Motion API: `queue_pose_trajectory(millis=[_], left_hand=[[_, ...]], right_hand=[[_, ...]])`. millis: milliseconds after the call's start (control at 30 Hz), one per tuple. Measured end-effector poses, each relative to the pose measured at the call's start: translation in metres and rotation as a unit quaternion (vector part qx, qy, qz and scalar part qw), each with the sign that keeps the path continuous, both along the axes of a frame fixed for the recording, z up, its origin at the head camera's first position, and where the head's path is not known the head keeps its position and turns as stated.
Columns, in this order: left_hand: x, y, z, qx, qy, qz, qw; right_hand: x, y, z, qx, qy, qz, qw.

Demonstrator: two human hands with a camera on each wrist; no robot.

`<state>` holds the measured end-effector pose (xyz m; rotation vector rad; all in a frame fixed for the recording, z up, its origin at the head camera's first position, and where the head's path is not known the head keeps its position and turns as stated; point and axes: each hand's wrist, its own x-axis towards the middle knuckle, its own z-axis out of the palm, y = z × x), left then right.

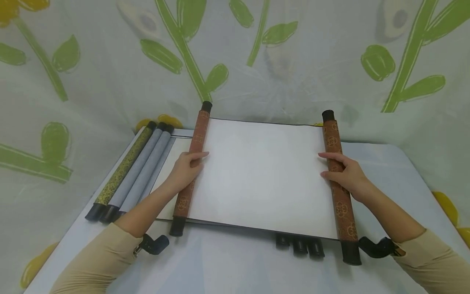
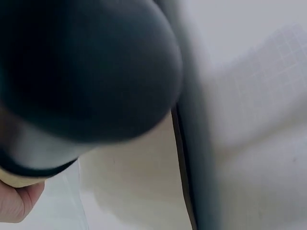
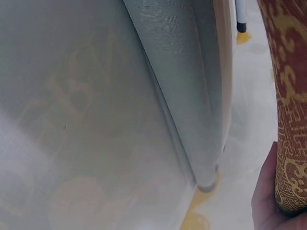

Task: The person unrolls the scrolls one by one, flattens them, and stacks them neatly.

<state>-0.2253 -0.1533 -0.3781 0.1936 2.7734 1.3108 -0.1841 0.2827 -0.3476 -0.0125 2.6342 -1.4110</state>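
Note:
A hanging scroll lies partly unrolled, its blank white sheet (image 1: 264, 175) stretched between two reddish-brown patterned rollers with black end knobs. My left hand (image 1: 185, 169) grips the left roller (image 1: 198, 134) near its middle, fingers over it and thumb on the near side. Around the right roller (image 1: 341, 208) my right hand (image 1: 346, 173) holds on in the same way, fingertips reaching the sheet's edge. The right wrist view shows that roller (image 3: 292, 96) at the right with fingers (image 3: 265, 191) against it. A dark rounded shape (image 2: 110, 72) fills much of the left wrist view.
To the left lie a green-gold rolled scroll (image 1: 126, 167) and two grey ones (image 1: 147, 171), side by side. Another pale sheet (image 1: 178, 153) shows under the left roller. Black knobs (image 1: 300, 246) stick out below the white sheet. A leaf-print curtain (image 1: 279, 90) hangs behind the table (image 1: 220, 265).

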Motion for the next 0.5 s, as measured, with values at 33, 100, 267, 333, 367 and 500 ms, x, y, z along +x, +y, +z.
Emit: queue_pose_trajectory(millis=[33, 100, 267, 333, 367, 500], left_hand=[[0.000, -0.001, 0.000, -0.005, 0.000, 0.002, 1.0000], [0.000, -0.003, 0.001, -0.019, 0.000, 0.009, 0.9998], [0.001, -0.008, 0.002, -0.033, -0.005, 0.015, 0.9993], [0.000, -0.010, 0.001, -0.032, -0.003, 0.009, 0.9994], [0.000, -0.012, 0.001, -0.030, -0.002, 0.007, 0.9995], [-0.004, -0.017, 0.000, -0.023, -0.005, 0.007, 0.9997]], right_hand=[[0.000, 0.001, 0.000, 0.000, 0.002, 0.000, 1.000], [0.001, 0.003, -0.001, -0.001, 0.002, 0.000, 1.000], [0.001, 0.006, -0.001, 0.004, -0.004, -0.002, 1.000], [0.001, 0.006, -0.001, 0.002, -0.004, -0.002, 1.000], [0.000, 0.006, -0.001, -0.001, -0.002, -0.001, 1.000], [-0.001, 0.006, -0.001, -0.006, 0.003, -0.003, 1.000]])
